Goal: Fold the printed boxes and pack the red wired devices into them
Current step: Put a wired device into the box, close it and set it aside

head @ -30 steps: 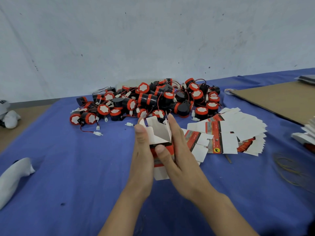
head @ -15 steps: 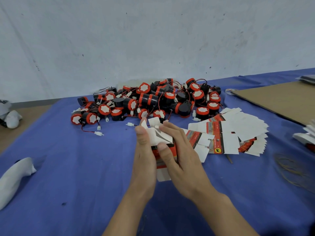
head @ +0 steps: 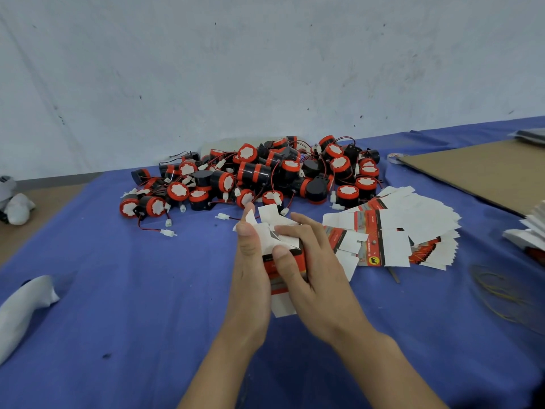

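Observation:
A small red, black and white printed box [head: 280,261] is held upright over the blue cloth between both hands. My left hand [head: 250,273] grips its left side, thumb up along the white flaps [head: 272,221]. My right hand [head: 312,276] wraps the right side, with thumb and forefinger pressing the top flaps inward. Behind lies a heap of red and black wired devices [head: 259,175] with white connectors. A fanned stack of flat printed boxes [head: 395,231] lies to the right of my hands.
The blue cloth [head: 132,290] covers the table. A brown cardboard sheet [head: 483,169] lies at the back right, with yellow rubber bands [head: 504,293] nearer. White cloth objects sit at the left edge [head: 20,308], and folded boxes at the right edge [head: 528,231].
The box's top flaps, standing open a second ago, are now pushed down and inward by my right fingers. Both hands stay in the same place.

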Demonstrator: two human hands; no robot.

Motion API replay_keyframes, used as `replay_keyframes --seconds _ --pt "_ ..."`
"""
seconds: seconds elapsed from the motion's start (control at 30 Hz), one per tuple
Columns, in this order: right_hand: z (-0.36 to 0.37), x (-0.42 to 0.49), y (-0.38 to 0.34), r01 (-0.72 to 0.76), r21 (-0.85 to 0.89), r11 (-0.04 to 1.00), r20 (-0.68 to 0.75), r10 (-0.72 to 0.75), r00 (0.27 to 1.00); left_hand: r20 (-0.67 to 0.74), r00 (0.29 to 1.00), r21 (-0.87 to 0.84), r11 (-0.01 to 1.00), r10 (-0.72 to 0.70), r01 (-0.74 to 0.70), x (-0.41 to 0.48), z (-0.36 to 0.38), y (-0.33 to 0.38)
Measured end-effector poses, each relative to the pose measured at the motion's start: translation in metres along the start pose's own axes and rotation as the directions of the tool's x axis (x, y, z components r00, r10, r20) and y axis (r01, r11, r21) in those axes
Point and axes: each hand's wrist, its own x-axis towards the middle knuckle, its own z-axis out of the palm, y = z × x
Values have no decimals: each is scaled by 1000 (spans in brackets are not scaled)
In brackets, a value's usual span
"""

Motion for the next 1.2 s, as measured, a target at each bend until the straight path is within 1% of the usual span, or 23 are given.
replay_keyframes --seconds 0.33,0.53,0.63,0.7,1.0,1.2 --pt "-3 1 3 5 -43 999 -38 -6 999 -3 1000 2 1000 9 -9 -3 3 3" --pt "-2 0 1 15 89 996 -11 -15 1000 9 1000 12 1000 23 -23 0 3 7" --pt "0 -1 0 -5 173 985 -4 6 1000 2 995 5 995 96 -96 2 1 10" --pt "1 -1 -1 -7 199 980 10 5 1000 7 991 23 991 130 -130 1 0 11" --pt "-1 -2 1 1 119 993 37 -5 999 42 982 95 978 183 -186 0 -4 9" --pt "-2 -2 1 36 97 995 27 -39 999 48 978 97 973 204 -208 -1 -4 9"
